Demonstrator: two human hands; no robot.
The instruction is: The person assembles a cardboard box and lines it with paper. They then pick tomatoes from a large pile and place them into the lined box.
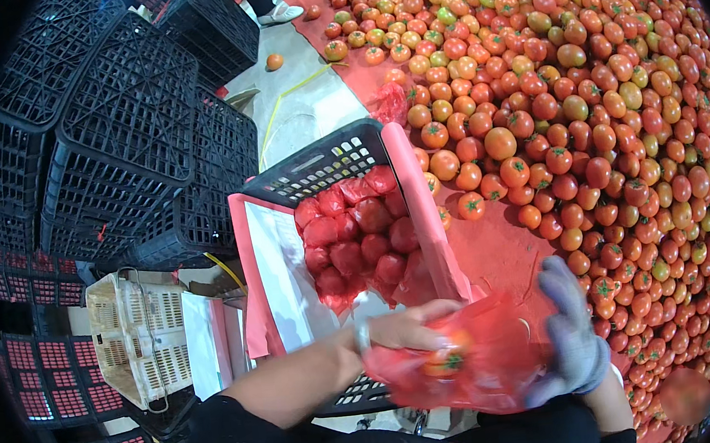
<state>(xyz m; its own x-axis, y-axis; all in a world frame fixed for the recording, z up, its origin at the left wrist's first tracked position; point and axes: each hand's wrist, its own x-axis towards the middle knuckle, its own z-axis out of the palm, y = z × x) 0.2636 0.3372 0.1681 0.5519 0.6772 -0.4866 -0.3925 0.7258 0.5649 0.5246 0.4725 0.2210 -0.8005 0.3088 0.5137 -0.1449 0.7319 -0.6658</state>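
My bare left hand point(407, 330) holds a red plastic bag point(501, 342) with a tomato point(448, 356) in it, over the near right corner of a black plastic crate point(323, 160). My right hand point(565, 336), in a grey glove, is at the bag's right side, blurred, its fingers apart; whether it grips the film is unclear. The crate is lined with white and pink sheets, and several red-wrapped tomatoes point(370, 215) lie in rows inside it. A large heap of loose tomatoes point(597, 172) spreads to the right.
Black plastic crates point(125, 102) are stacked at the left. A dirty white plastic crate point(142, 338) and folded liner sheets point(203, 338) stand left of the lined crate. Red sheeting point(492, 247) lies under the heap's edge. Another person's shoe point(280, 14) shows at the top.
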